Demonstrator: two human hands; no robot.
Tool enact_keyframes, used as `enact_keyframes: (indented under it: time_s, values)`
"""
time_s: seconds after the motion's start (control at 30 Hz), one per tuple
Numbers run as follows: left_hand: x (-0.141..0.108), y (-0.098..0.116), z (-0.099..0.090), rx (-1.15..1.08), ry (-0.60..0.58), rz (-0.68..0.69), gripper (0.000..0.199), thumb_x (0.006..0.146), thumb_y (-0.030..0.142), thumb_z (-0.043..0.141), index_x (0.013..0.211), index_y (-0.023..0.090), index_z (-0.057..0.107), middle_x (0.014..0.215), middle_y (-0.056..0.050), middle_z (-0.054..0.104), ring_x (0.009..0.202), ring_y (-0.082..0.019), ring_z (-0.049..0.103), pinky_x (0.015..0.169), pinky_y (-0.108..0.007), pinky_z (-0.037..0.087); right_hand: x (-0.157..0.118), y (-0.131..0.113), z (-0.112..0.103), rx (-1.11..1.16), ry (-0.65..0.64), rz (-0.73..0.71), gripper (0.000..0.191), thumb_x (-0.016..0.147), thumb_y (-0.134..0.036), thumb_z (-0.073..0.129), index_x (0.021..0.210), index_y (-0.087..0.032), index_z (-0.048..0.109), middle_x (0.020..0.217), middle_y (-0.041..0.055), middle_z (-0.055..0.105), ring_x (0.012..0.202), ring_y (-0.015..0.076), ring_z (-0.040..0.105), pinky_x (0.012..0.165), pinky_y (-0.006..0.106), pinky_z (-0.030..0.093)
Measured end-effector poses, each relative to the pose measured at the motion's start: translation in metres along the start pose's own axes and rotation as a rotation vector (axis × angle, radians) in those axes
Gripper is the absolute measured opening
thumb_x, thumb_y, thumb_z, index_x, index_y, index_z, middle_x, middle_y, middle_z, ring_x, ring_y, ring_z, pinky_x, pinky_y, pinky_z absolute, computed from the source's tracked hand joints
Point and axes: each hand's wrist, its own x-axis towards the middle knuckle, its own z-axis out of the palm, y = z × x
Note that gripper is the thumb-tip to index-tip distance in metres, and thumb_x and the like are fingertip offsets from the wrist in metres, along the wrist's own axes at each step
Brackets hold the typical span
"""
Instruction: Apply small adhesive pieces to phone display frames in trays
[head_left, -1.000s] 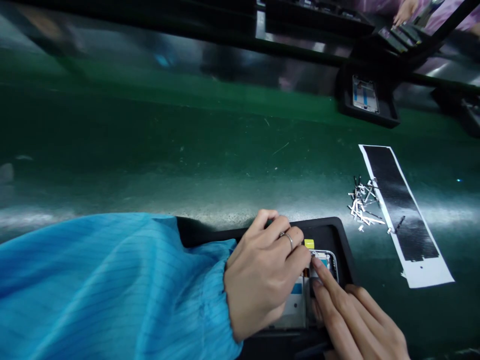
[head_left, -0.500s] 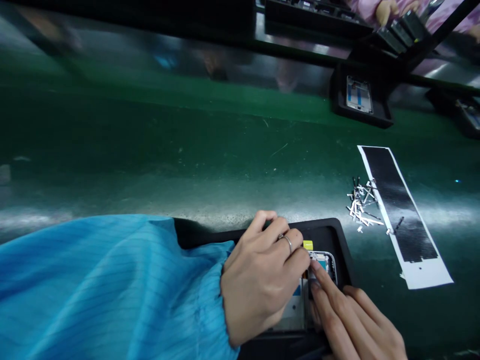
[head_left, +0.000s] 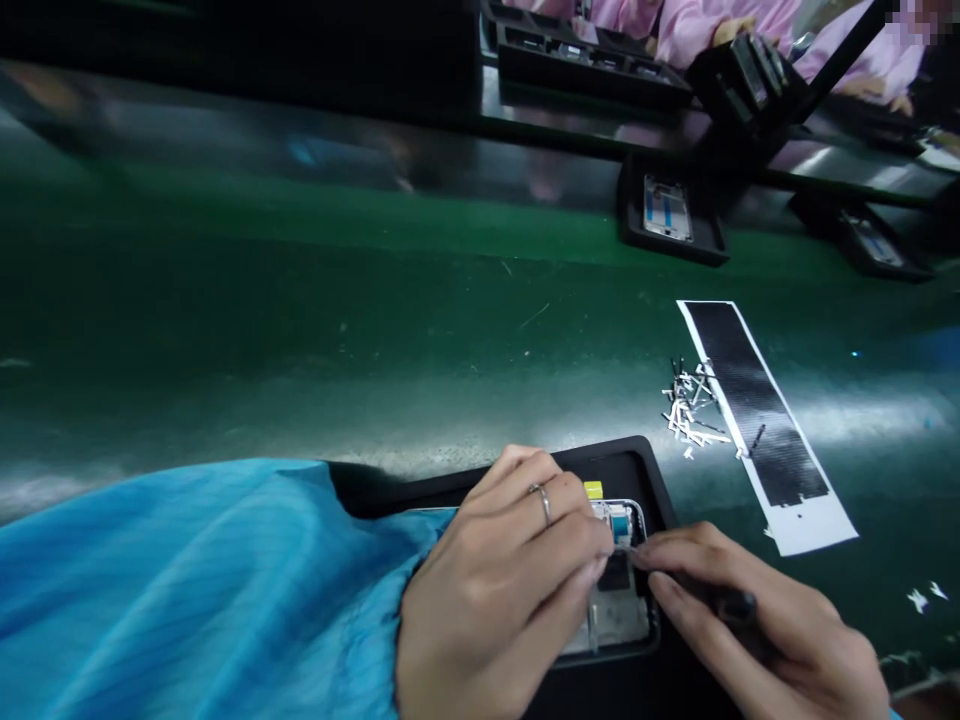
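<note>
My left hand (head_left: 502,570), in a blue striped sleeve (head_left: 187,590) and wearing a ring, curls over a phone frame (head_left: 619,600) with its fingertips on the frame's middle. The frame lies in a black tray (head_left: 622,462) and shows blue and silver parts. My right hand (head_left: 750,610) comes in from the right, pinching a slim dark tool (head_left: 731,603) whose tip meets the phone near my left fingertips. The exact tip is hidden. A small yellow tag (head_left: 593,489) sits just above the frame.
The green bench mat (head_left: 300,300) runs across the view. To the right lie a loose pile of small metal strips (head_left: 694,410) and a black-and-white backing sheet (head_left: 754,420). Further back stand a black tray holding a phone part (head_left: 666,208) and co-workers in pink sleeves (head_left: 720,30).
My right hand has swung from fingers pointing at the phone to a sideways pinch on the dark tool. The view has shifted, showing more of the co-workers at the top.
</note>
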Motion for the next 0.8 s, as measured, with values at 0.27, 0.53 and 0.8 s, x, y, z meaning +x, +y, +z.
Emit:
enact_keyframes:
  time_s: [0.27,0.53,0.8]
  values:
    - [-0.002,0.008,0.004,-0.028,-0.011,0.051,0.023,0.090,0.012,0.041,0.075,0.017,0.058,0.066,0.000,0.057,0.066,-0.014,0.046,0.068,-0.031,0.037,-0.006,-0.003,0.006,0.213,0.062,0.045,0.022,0.078,0.001,0.045,0.076,-0.017,0.057,0.066,-0.0023,0.057,0.055,0.0078,0.054,0.050,0.017,0.042]
    - [0.000,0.015,0.010,0.023,-0.052,0.129,0.036,0.093,0.014,0.032,0.064,0.017,0.052,0.061,0.001,0.050,0.064,-0.013,0.041,0.069,-0.030,0.034,-0.019,-0.009,0.009,0.402,0.000,0.246,0.017,0.085,-0.016,0.049,0.074,-0.018,0.061,0.066,0.0006,0.058,0.059,0.0113,0.054,0.055,0.025,0.038]
    - [-0.005,0.018,0.009,-0.030,-0.090,0.101,0.027,0.089,0.009,0.039,0.068,0.017,0.054,0.063,0.000,0.050,0.066,-0.014,0.042,0.068,-0.031,0.032,-0.025,-0.005,0.008,0.402,0.036,0.222,0.017,0.086,-0.017,0.049,0.070,-0.019,0.057,0.064,-0.0027,0.053,0.059,0.0092,0.050,0.054,0.023,0.035]
